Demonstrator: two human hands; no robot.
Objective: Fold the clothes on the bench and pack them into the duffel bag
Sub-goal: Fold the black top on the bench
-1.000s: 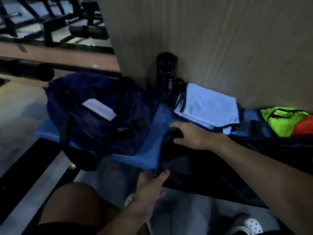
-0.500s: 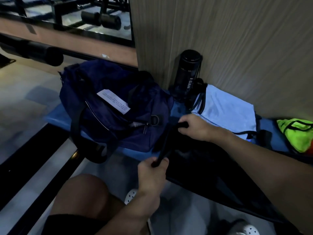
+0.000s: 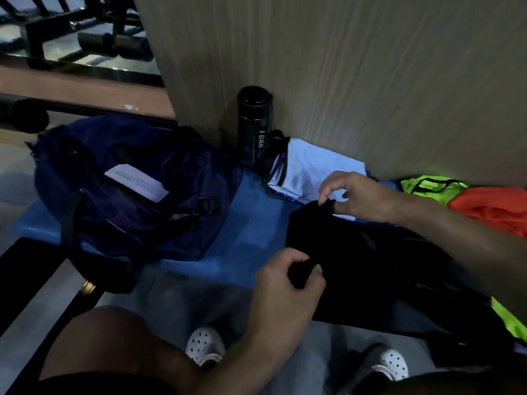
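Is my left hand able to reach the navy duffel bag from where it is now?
Probably yes, once freed: the left hand grips a near corner of the black garment, but only bare blue bench lies between it and the duffel bag to its left.

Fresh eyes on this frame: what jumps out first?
The left hand and right hand each pinch the edge of a black garment at centre right on the blue bench. A navy duffel bag sits at the bench's left end. A neon green top and an orange top glow at far right.
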